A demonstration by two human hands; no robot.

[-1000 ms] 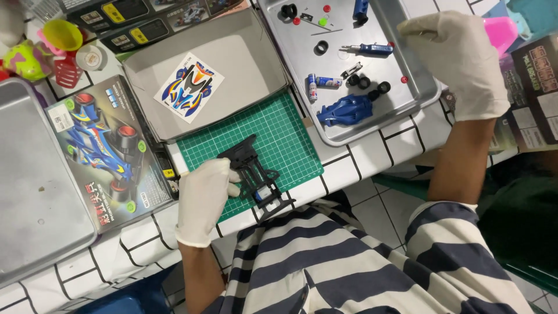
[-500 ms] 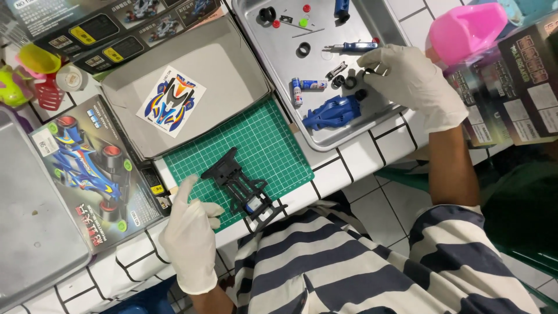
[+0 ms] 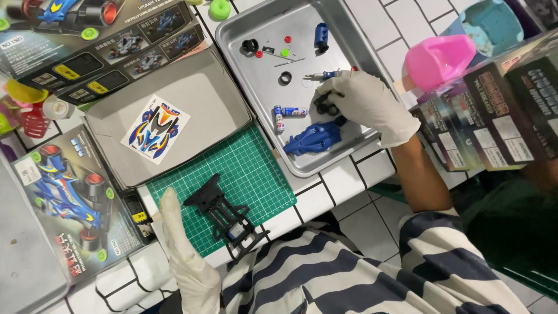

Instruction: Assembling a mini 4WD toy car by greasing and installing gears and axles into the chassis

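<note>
The right hand (image 3: pixel 363 104), in a white glove, reaches into the metal tray (image 3: pixel 244 52) at the far right of the tiled counter (image 3: pixel 343 180). Its fingers are curled down onto small black wheels (image 3: pixel 326 104), touching them; whether they actually pinch one is hard to make out, since the fingertips cover most of the parts. Just near of the hand lies the blue car body shell (image 3: pixel 314 138), and left of it two small batteries (image 3: pixel 286 114) (one upright to the view, one crosswise). Farther back in the tray sit a blue motor-like cylinder (image 3: pixel 321 35), a black ring (image 3: pixel 285 77), a thin screwdriver (image 3: pixel 317 76) partly hidden under the fingers, and red and green bits too small to tell apart.

The left hand (image 3: pixel 183 256), also gloved, is open with fingers straight and together, edge-on to the camera, gripping nothing. It stands at the near left edge of the green cutting mat (image 3: pixel 244 168), just beside the black car chassis (image 3: pixel 226 216) but apart from it. The chassis lies tilted across the mat's near corner, its near end overhanging the striped shirt (image 3: pixel 349 273).

Left of the mat lies a grey cardboard lid (image 3: pixel 215 99) bearing a sticker sheet (image 3: pixel 154 129), and a kit box (image 3: pixel 72 203) cut off partly by the frame's left side.
</note>
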